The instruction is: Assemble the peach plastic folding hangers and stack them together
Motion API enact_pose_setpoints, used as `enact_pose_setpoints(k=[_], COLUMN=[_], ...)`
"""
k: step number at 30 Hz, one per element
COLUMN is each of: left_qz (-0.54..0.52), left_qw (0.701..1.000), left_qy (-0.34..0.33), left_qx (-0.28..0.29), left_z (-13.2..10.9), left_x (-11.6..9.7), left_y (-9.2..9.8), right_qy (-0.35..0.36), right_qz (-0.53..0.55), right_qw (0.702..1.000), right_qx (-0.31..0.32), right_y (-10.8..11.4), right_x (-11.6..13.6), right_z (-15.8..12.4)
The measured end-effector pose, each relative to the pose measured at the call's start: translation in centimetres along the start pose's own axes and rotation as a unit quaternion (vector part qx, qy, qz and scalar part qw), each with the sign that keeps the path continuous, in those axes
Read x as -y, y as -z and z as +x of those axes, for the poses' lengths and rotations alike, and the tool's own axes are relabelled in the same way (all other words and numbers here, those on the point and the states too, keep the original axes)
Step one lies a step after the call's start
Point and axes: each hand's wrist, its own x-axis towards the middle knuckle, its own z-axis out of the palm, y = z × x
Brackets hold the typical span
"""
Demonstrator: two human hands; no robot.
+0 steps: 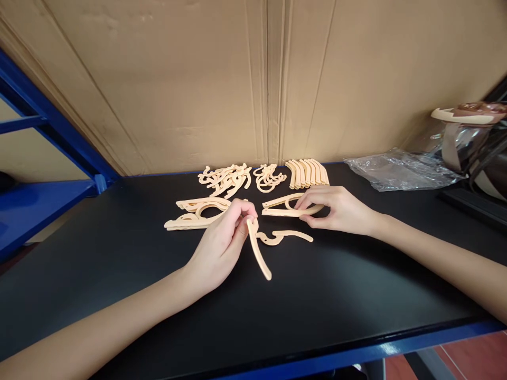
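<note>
My left hand (pixel 222 245) is closed in a pinch on the top end of a curved cream plastic arm piece (pixel 259 253), which slants down over the black table (pixel 317 306). A hooked cream piece (pixel 283 236) lies beside it, touching or joined at the upper end. My right hand (pixel 335 208) rests with fingers curled on a triangular cream part (pixel 283 208) that lies flat. To the left lie a couple of similar folded parts (pixel 196 214).
Along the back stand small piles of cream pieces: tangled hooks (pixel 225 178), looped hooks (pixel 268 177), a row of curved arms (pixel 308 173). A clear plastic bag (pixel 402 170) and a wrapped object (pixel 471 132) sit at right. Cardboard wall behind; blue shelf frame (pixel 47 132) at left.
</note>
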Motion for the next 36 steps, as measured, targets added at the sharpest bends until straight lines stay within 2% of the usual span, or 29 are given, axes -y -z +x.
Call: enact_pose_setpoints(k=[3, 6, 10, 13, 17, 22, 26, 30, 36], left_qz=[-0.137, -0.253, -0.333, -0.294, -0.192, -0.081, -0.012, 0.07, 0.176], left_qw=[0.989, 0.961, 0.931, 0.944, 0.971, 0.993, 0.995, 0.995, 0.979], left_qy=[0.054, 0.105, 0.148, 0.15, 0.144, 0.089, 0.094, 0.061, 0.059], left_qx=[0.033, 0.039, 0.031, 0.015, -0.007, -0.02, -0.002, 0.026, 0.088], left_z=[-0.1, 0.3, 1.2, 1.3, 0.8, 0.4, 0.5, 0.6, 0.8], left_x=[0.2, 0.4, 0.4, 0.5, 0.2, -0.5, -0.6, -0.2, 0.2], left_y=[-0.2, -0.3, -0.3, -0.3, -0.3, 0.1, 0.2, 0.2, 0.4], right_qy=[-0.015, -0.017, -0.003, 0.004, 0.014, 0.001, -0.023, -0.012, -0.002], right_qz=[-0.005, -0.021, -0.085, -0.11, -0.098, -0.093, -0.088, -0.075, -0.061], right_qw=[1.0, 0.999, 0.996, 0.994, 0.995, 0.996, 0.996, 0.997, 0.998], right_qx=[0.014, 0.016, -0.006, -0.015, -0.018, -0.007, -0.003, -0.001, 0.012], right_y=[-0.2, -0.3, -0.6, -0.8, -0.9, -1.1, -1.1, -0.9, -0.9], right_x=[0.5, 0.9, 1.0, 0.9, 0.7, 0.4, 0.3, 0.3, 0.5], right_z=[-0.1, -0.2, -0.3, -0.3, -0.2, -0.2, -0.3, -0.3, -0.2])
